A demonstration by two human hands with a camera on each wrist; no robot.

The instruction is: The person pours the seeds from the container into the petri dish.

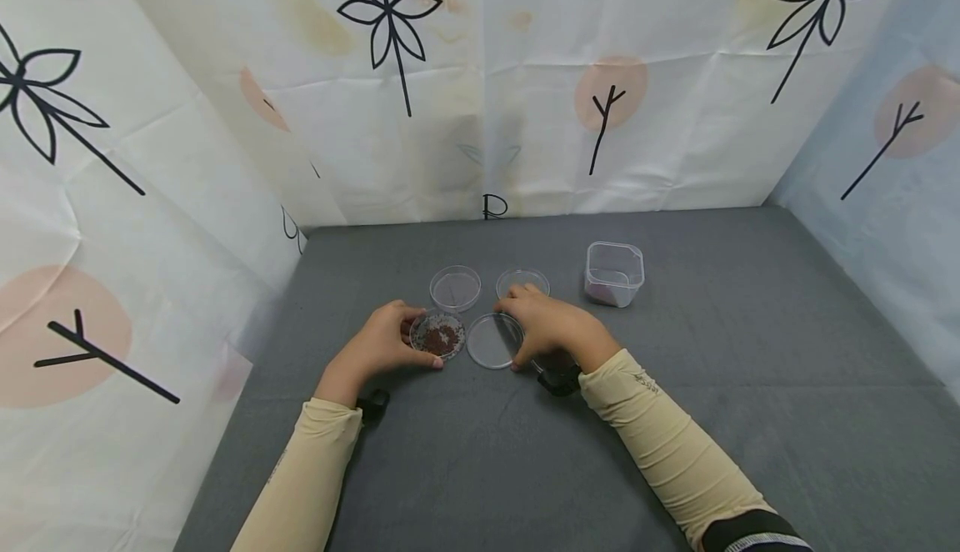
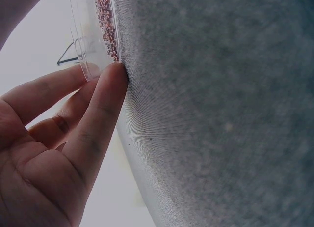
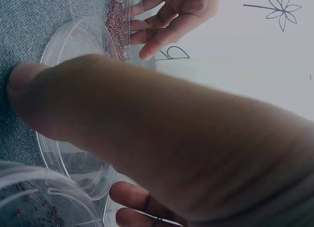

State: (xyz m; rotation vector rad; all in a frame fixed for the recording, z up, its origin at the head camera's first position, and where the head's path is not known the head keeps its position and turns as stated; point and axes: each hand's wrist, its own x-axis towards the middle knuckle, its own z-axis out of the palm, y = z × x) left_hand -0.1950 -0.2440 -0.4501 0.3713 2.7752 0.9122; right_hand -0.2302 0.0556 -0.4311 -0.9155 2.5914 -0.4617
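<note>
By the left hand (image 1: 386,342), the granule-filled dish (image 1: 462,342) was held at its rim, thumb on the near side, fingers on the far side. A spill of the reddish-brown granules (image 1: 439,338) was judged possible if the dish were tilted or squeezed unevenly, given the low wall. The clear dish (image 1: 491,343) beside it was judged liable to skid or flip if pinched off-centre by the right hand (image 1: 555,325). The far right dish (image 1: 522,275), close to those fingers, could be knocked; the far left dish (image 1: 455,289) and the plastic box (image 1: 622,289) were judged at less risk.

Relative to the grips: the granule-filled dish was placed right of the left palm, between thumb and fingers, low at the table (image 1: 480,444). The clear dish was seen left of the right palm, clasped at its edge; fingertip contact was partly hidden.
</note>
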